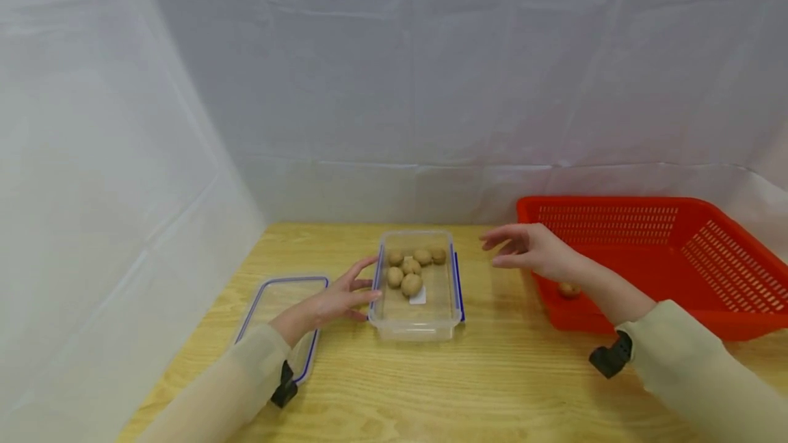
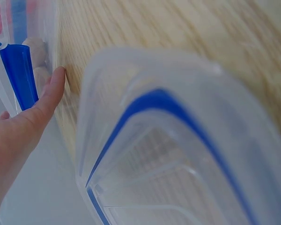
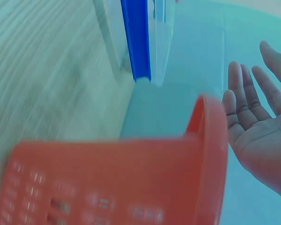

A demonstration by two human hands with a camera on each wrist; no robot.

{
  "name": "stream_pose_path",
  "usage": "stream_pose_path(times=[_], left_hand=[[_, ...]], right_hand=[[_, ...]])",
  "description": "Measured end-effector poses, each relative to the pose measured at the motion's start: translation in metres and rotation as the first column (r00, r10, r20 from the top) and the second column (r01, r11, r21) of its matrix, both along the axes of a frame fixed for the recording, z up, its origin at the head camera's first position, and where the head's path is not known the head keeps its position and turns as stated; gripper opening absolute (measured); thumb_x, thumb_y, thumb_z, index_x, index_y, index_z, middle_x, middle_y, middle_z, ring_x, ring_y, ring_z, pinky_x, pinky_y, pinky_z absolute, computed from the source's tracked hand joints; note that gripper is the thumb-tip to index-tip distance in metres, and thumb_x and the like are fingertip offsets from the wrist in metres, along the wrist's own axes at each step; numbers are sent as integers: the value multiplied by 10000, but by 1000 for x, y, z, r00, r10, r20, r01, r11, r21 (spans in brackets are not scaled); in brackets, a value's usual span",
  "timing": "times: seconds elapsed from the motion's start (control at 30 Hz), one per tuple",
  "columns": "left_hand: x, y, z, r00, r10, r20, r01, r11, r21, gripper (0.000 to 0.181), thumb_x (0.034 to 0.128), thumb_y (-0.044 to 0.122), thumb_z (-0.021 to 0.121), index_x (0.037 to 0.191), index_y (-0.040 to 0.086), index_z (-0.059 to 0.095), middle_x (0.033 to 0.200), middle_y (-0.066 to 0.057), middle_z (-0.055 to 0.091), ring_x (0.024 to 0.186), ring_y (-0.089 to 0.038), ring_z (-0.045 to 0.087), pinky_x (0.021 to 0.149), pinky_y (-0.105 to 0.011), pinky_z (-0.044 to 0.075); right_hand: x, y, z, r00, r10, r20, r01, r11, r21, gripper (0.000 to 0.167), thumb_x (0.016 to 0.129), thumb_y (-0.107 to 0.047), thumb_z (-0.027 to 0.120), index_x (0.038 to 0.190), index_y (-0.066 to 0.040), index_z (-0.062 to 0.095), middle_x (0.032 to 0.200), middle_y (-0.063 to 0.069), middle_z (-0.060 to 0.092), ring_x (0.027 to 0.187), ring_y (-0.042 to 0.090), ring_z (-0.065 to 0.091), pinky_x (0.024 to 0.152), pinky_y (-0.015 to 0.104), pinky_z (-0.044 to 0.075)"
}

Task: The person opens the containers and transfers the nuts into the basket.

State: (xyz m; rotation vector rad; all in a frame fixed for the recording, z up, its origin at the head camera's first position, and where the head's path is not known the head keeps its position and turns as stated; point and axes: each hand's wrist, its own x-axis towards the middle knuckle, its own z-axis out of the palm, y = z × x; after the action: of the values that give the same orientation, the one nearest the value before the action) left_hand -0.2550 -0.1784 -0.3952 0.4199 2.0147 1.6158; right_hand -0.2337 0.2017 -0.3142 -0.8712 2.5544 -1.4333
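Observation:
A clear plastic container (image 1: pixel 440 296) with blue side clips stands on the table, holding several rounded light-brown things (image 1: pixel 412 284) that look like walnuts or small potatoes. My left hand (image 1: pixel 335 301) is at its left wall, fingers spread and fingertips at the rim. In the left wrist view, the thumb is beside a blue clip (image 2: pixel 19 75). My right hand (image 1: pixel 535 249) hovers near the left rim of a red plastic basket (image 1: pixel 615 205), with loosely bent fingers and nothing in them. One brown rounded thing (image 1: pixel 569 289) lies in the basket, partly hidden by the right forearm.
A clear lid (image 1: pixel 289 281) with a blue seal lies on the table left of the container, partly under my left forearm. White sheeting (image 1: pixel 394 122) hangs behind and at the left of the wooden table (image 1: pixel 431 388).

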Motion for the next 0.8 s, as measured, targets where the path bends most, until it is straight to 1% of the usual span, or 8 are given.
stream_pose_path(times=[0.17, 0.23, 0.3, 0.4, 0.47, 0.6, 0.8], left_hand=[[-1, -1, -1, 1000, -1, 2, 1, 1000, 0, 777, 991, 168, 583, 1570, 221, 69, 1513, -352, 145, 1331, -496, 315, 857, -489, 500], [-2, -1, -2, 1000, 0, 1, 0, 1000, 0, 775, 991, 165, 581, 1570, 222, 69, 1512, -354, 145, 1330, -496, 317, 857, -490, 500], [-2, -1, -2, 1000, -1, -1, 1, 1000, -2, 774, 991, 166, 581, 1570, 224, 71, 1511, -355, 147, 1329, -496, 318, 857, -490, 500], [-2, -1, -3, 1000, 1, -3, -1, 1000, -3, 773, 991, 168, 582, 1570, 223, 73, 1509, -356, 152, 1327, -496, 321, 855, -488, 501], [-2, -2, -3, 1000, -1, -4, 1, 1000, -1, 773, 992, 171, 580, 1570, 221, 69, 1509, -356, 152, 1328, -497, 319, 857, -489, 500], [-2, -1, -3, 1000, -2, -3, 2, 1000, -1, 773, 993, 171, 579, 1570, 219, 67, 1509, -359, 148, 1329, -499, 315, 862, -492, 498], [-2, -1, -2, 1000, -4, -5, 4, 1000, -1, 778, 992, 180, 582, 1570, 218, 63, 1508, -360, 148, 1328, -499, 318, 862, -494, 498]], right_hand=[[-7, -21, -7, 997, 72, 4, -72, 997, -13, 421, 874, -39, 715, 1259, 72, 587, 1115, 167, 653, 913, 239, 657, 804, 312, 529], [-10, -30, -10, 995, 99, 5, -99, 995, -14, 419, 871, -17, 711, 1257, 83, 582, 1118, 204, 641, 910, 251, 657, 824, 357, 526], [-12, -38, -13, 994, 109, 8, -109, 994, -1, 417, 872, -22, 712, 1256, 78, 584, 1114, 193, 638, 912, 248, 653, 827, 369, 523], [-15, -51, -16, 991, 131, -10, -130, 991, 13, 418, 866, -21, 718, 1253, 70, 590, 1109, 185, 641, 904, 247, 656, 820, 398, 524], [-17, -57, -18, 991, 132, -18, -132, 991, 25, 421, 861, -23, 725, 1253, 59, 595, 1100, 144, 646, 898, 234, 655, 808, 381, 526], [-24, -70, -23, 989, 148, -25, -148, 989, 24, 441, 851, -4, 729, 1266, 49, 590, 1116, 165, 641, 905, 227, 652, 800, 366, 529], [-34, -87, -31, 987, 158, -32, -156, 986, 52, 470, 852, -32, 739, 1284, 51, 575, 1147, 186, 632, 923, 223, 651, 805, 325, 528]])
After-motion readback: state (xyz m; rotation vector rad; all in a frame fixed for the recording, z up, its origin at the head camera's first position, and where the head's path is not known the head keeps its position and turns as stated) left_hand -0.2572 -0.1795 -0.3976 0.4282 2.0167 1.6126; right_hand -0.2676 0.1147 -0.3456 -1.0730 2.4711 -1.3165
